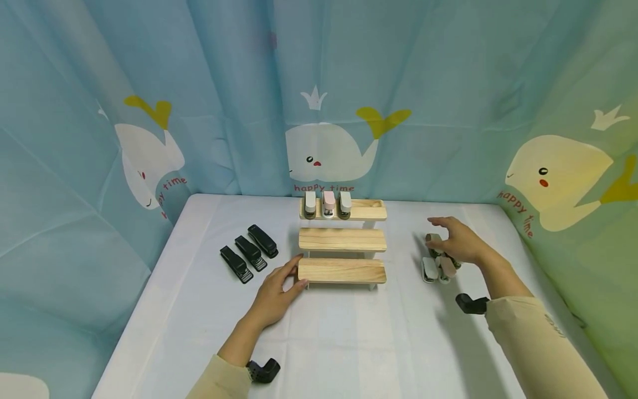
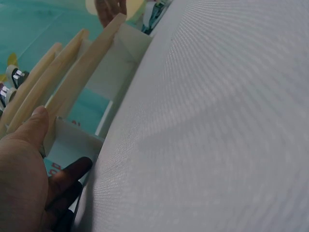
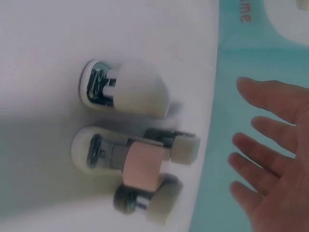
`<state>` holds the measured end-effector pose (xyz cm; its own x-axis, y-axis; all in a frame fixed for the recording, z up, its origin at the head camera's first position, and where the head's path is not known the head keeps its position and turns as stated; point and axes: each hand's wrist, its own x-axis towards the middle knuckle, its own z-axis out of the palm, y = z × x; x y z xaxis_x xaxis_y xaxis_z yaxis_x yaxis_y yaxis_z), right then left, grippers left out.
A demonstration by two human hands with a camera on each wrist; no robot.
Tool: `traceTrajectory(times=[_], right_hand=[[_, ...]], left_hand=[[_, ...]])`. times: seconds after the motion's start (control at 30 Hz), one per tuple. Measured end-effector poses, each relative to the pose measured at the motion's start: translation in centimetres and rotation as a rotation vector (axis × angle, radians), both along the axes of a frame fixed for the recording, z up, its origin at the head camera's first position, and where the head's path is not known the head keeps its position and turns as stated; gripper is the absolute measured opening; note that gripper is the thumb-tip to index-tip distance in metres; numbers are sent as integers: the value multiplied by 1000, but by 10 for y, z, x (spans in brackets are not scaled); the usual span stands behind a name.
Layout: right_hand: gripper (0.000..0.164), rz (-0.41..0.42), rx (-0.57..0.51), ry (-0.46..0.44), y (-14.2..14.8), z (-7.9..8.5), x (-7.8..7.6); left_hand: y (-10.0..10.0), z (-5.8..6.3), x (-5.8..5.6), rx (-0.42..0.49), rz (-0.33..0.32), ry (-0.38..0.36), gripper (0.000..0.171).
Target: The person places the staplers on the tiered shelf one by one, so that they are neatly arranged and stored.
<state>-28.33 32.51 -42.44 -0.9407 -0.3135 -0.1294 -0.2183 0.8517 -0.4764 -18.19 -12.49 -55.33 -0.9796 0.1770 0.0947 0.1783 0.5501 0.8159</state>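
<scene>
A three-tier wooden display stand [image 1: 341, 270] stands mid-table, with two white mini staplers [image 1: 310, 204] and a pink mini stapler [image 1: 328, 203] on its top tier. My left hand [image 1: 274, 293] grips the left end of the lowest tier, thumb and index finger at its edges. In the left wrist view the thumb [image 2: 35, 128] lies against the wood, with the other fingers lower by the pale leg. Over a cluster of mini staplers at the right hovers my right hand [image 1: 461, 243], fingers spread and holding nothing. The cluster has a pink stapler [image 3: 142, 165] beside a white stapler [image 3: 140, 89].
Three black staplers [image 1: 251, 252] lie side by side on the white tablecloth [image 1: 199, 332], left of the stand. Behind the table hangs a blue curtain [image 1: 239, 83] printed with whales, and it runs along both sides.
</scene>
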Motion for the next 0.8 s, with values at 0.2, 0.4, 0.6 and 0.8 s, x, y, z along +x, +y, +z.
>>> traceTrajectory(times=[0.2, 0.4, 0.6, 0.8], right_hand=[[72, -8, 26, -24, 7, -4, 0], [73, -7, 32, -68, 12, -6, 1], [72, -5, 36, -88, 13, -8, 2], [71, -7, 44, -107, 14, -11, 1]], left_hand=[[0, -1, -1, -6, 0, 1, 67], [0, -1, -2, -11, -1, 6, 66], [0, 0, -2, -13, -3, 4, 66], [-1, -1, -2, -17, -1, 0, 66]])
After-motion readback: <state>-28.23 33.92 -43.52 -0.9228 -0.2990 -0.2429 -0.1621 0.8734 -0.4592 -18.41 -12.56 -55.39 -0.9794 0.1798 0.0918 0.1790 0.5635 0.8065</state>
